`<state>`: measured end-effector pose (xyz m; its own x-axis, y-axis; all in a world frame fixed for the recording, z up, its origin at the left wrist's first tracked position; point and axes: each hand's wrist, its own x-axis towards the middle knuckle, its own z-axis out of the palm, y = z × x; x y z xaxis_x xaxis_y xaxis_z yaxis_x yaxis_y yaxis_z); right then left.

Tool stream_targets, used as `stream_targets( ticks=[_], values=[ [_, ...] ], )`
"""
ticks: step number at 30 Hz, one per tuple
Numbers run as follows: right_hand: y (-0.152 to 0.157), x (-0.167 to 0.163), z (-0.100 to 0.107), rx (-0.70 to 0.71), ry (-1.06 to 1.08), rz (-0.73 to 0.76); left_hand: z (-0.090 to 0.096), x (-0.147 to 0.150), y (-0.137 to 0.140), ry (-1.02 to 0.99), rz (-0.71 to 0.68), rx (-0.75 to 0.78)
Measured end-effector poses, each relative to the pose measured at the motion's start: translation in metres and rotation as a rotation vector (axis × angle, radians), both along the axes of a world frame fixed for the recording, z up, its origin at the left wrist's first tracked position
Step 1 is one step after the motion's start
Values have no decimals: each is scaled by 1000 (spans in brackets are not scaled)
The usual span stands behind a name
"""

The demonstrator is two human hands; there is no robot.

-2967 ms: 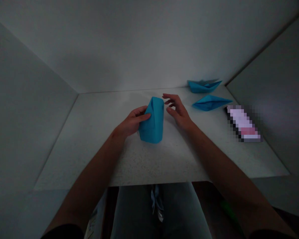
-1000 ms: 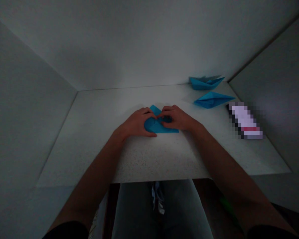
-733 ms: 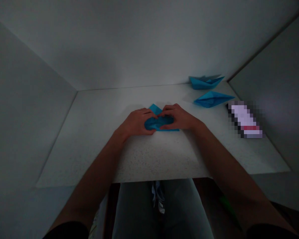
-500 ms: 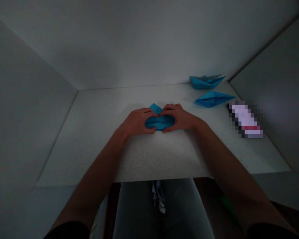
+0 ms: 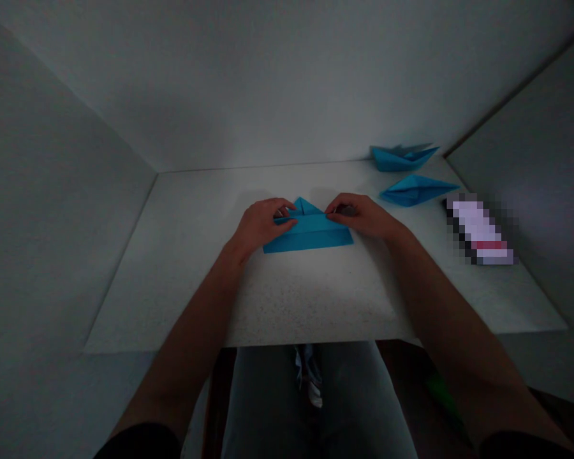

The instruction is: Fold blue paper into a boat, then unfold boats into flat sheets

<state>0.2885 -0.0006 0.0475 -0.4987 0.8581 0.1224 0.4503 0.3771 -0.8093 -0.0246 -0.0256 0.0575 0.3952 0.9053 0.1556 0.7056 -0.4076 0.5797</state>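
A sheet of blue folded paper (image 5: 310,233) lies on the white table before me, with a small triangular peak at its far side and a wide straight band on the near side. My left hand (image 5: 266,223) grips its left part, thumb on top and fingers curled at the far edge. On the right, my right hand (image 5: 358,212) pinches the upper right part of the fold between thumb and fingers. The fingertips partly hide the paper's far corners.
Two blue paper boats, one at the back wall (image 5: 404,159) and one just nearer (image 5: 416,190), rest at the table's far right. A phone (image 5: 481,229) with a blurred screen lies near the right wall. Walls enclose the white table (image 5: 172,274) at left, back and right.
Both hands have moved apart along the paper, the right one outward and slightly away from me. The near band of the paper, formerly covered by the hands, now shows spread wide.
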Motion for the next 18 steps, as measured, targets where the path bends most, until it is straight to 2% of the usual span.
stream_targets(
  ticks=[3, 8, 13, 15, 18],
  values=[
    [4, 0, -6, 43, -45, -7, -3, 0, 3, 51, -1, 14],
    [9, -1, -10, 165, -173, 2, -5, 12, -3, 166, -40, 164],
    [8, 3, -13, 315, -328, -143, -10, 22, -9, 159, -189, 40],
    [7, 5, -15, 343, -380, -188, -12, 22, -9, 134, -180, 25],
    [7, 8, -18, 353, -420, -177, -17, 19, -7, 92, -148, 24]
  ],
)
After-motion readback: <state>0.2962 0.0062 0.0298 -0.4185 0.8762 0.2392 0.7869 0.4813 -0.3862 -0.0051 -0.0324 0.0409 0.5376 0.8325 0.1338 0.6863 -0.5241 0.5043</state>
